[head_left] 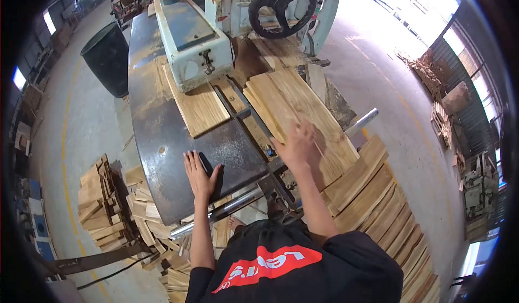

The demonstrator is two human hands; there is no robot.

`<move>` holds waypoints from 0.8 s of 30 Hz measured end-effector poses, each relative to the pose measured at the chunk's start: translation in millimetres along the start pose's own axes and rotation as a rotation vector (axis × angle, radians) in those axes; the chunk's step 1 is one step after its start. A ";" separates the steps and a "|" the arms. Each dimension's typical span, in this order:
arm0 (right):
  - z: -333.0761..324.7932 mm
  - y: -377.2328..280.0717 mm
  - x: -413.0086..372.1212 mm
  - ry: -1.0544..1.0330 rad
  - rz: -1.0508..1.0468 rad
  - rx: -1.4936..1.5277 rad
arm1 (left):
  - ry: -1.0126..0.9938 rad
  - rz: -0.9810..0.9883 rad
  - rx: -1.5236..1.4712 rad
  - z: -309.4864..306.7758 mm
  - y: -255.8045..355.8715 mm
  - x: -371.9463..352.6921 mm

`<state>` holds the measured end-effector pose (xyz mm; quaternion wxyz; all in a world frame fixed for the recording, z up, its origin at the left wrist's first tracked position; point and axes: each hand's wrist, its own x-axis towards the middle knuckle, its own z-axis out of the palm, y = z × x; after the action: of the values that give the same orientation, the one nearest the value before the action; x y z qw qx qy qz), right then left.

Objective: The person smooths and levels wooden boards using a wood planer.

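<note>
Beyond the black shirt, the left hand lies flat, grip open, on the steel surface near a plank under the saw housing, while the right hand apparently touches the plank stack, its grip too blurred to tell.

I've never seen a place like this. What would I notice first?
The big rusty metal table in the middle, with the left hand flat on it. Right beside it, the right hand rests on a stack of wooden boards, and a black handwheel sits up top.
</note>
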<state>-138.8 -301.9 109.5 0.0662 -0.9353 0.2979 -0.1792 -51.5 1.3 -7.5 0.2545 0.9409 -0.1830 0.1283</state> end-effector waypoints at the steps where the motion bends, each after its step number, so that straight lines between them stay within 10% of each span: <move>1: -0.4 18.4 -10.4 -0.060 0.040 -0.014 | 0.063 -0.018 -0.017 1.6 0.5 4.5; 10: -18.1 40.6 -38.0 -0.066 -0.144 0.151 | 0.210 -0.019 -0.424 -12.3 29.3 -34.1; 15: -41.1 16.3 -47.6 -0.136 -0.318 0.509 | -0.135 0.129 -0.626 -71.2 125.2 -96.8; 24: 80.3 -36.8 -105.8 -0.547 0.041 1.402 | -0.222 -0.011 -0.559 -50.6 124.5 -150.8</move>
<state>-169.3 -209.1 12.2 0.7211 -0.6794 0.1043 -0.0869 -245.8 -30.0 38.2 0.4830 0.8435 -0.2327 -0.0320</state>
